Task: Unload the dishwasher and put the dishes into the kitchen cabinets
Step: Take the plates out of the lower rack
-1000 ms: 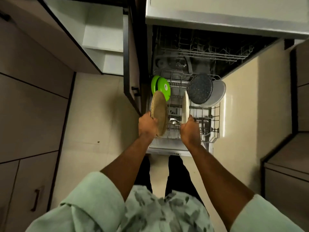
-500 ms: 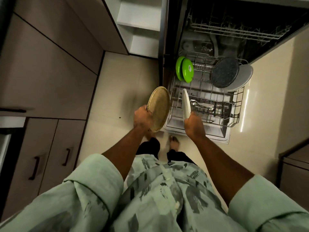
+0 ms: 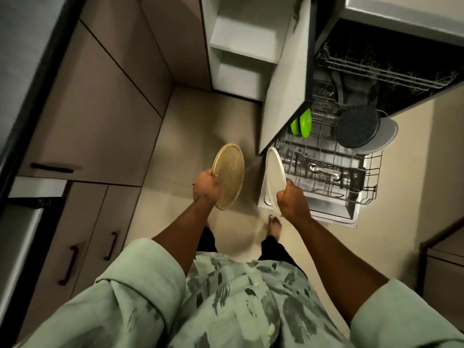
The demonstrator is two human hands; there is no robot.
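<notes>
My left hand grips a tan speckled plate by its lower edge, held upright over the floor. A white plate, also on edge, is held in my right hand just left of the pulled-out lower dishwasher rack. In that rack stand two green plates, a dark speckled plate and a white plate behind it. Cutlery lies in the rack's basket.
An open cabinet with bare white shelves stands left of the dishwasher, its door swung out over the rack's left corner. Closed cabinets with dark handles line the left side. The upper dishwasher rack is inside the machine. My bare foot is on the floor.
Both hands have lifted the two plates out of the rack and moved them left and back, away from the dishwasher. The view has shifted left, showing more of the open cabinet.
</notes>
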